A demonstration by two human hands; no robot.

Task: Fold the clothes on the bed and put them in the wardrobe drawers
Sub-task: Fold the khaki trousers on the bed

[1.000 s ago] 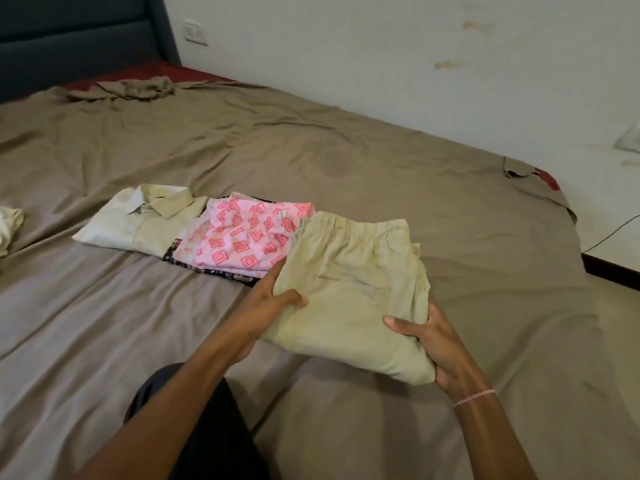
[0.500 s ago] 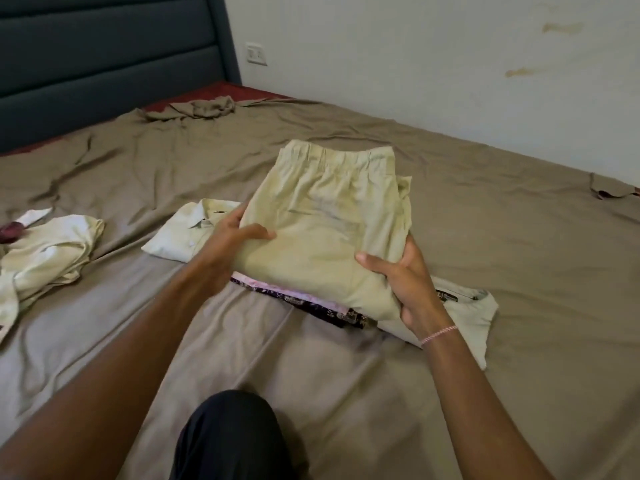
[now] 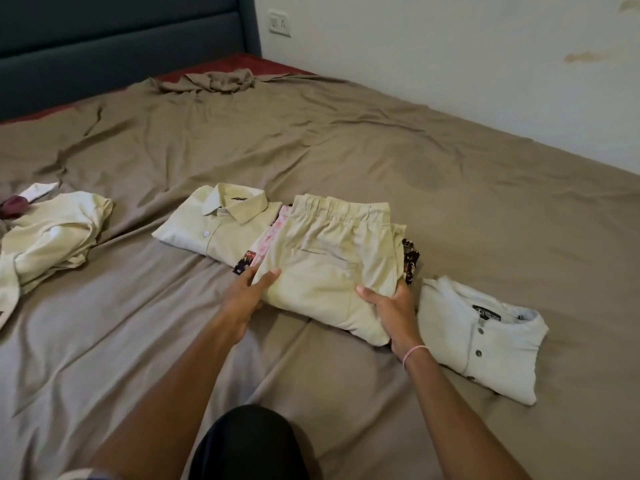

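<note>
Folded beige trousers (image 3: 329, 258) lie on top of a pink patterned garment (image 3: 268, 239) and a dark patterned one (image 3: 411, 259) in the middle of the bed. My left hand (image 3: 247, 296) grips the trousers' near left corner, thumb on top. My right hand (image 3: 394, 306) grips the near right edge, thumb on top too. A folded cream collared shirt (image 3: 216, 226) lies just left of the stack. To the right lies a folded white buttoned shirt (image 3: 485, 337). An unfolded cream garment (image 3: 52, 237) lies at the far left.
The bed (image 3: 450, 202) has a wrinkled brown sheet, bunched near the dark headboard (image 3: 121, 39). A white wall with a socket (image 3: 280, 22) runs along the right side. My dark-clad knee (image 3: 249, 445) is at the bottom. A maroon item (image 3: 14, 206) peeks in at the left edge.
Both hands have lowered the folded trousers from the air onto the pink garment. The view has swung, bringing the white buttoned shirt on the right fully into sight.
</note>
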